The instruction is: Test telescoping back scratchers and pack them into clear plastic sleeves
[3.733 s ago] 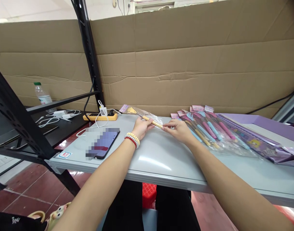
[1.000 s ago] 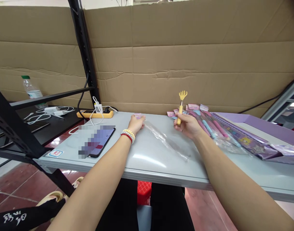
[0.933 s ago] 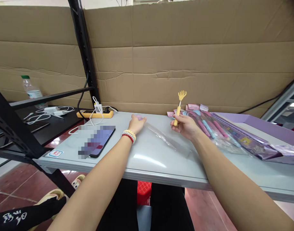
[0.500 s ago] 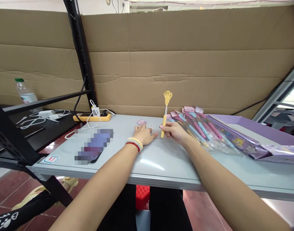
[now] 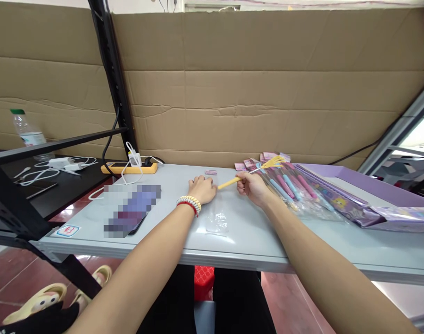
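Observation:
A yellow stick with a small hand-shaped end (image 5: pixel 229 183) lies nearly level, its hand-shaped end up to the right. My right hand (image 5: pixel 251 187) is closed on it near the middle. The stick's lower left end meets the fingers of my left hand (image 5: pixel 202 189), which are bent and pressed together; what they grip is partly hidden. A clear plastic bag (image 5: pixel 217 222) lies flat on the table below my left hand, and a small pink card (image 5: pixel 211 172) is just above it. Several bagged pink and blue sticks (image 5: pixel 284 182) lie right of my right hand.
An open purple box (image 5: pixel 354 185) stands at the right on the grey table (image 5: pixel 156 246). At the left are a blurred phone (image 5: pixel 137 208) and a yellow power strip (image 5: pixel 147 169) with white cables. A bottle (image 5: pixel 29 133) stands on the black side table. Cardboard (image 5: pixel 212 93) closes the back.
The yellow stick has tipped from upright to nearly level, its lower end now at my left hand. More of the clear bag shows below my left hand, whose fingers have drawn in.

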### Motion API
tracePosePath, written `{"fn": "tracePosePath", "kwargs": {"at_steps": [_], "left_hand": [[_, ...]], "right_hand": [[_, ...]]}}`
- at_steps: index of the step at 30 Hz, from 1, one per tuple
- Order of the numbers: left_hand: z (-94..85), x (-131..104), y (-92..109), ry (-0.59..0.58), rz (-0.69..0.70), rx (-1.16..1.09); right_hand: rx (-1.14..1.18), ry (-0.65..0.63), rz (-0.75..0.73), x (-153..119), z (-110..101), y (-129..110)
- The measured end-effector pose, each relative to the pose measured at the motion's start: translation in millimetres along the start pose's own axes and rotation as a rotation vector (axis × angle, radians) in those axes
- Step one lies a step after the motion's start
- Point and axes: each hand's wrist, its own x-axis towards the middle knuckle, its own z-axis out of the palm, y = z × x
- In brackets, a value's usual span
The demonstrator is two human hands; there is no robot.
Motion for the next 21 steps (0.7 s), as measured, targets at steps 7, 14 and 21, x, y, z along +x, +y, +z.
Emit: {"fn": "tracePosePath", "kwargs": {"at_steps": [7,14,21], "left_hand": [[-7.2,-0.9,4.0,0.213,0.18,-0.331],[-4.6,-7.9,8.8,0.235,0.365,-0.288],[-13.6,-11.0,7.3,0.116,0.189,-0.132]], "right_hand": [[-0.015,-0.01,-0.088,0.0,-2.1,1.3],[0.091,-0.307,-0.001,-7.4,9.2,-5.6],[0.213,0.107,-0.225,-0.9,-2.8,-10.4]]}}
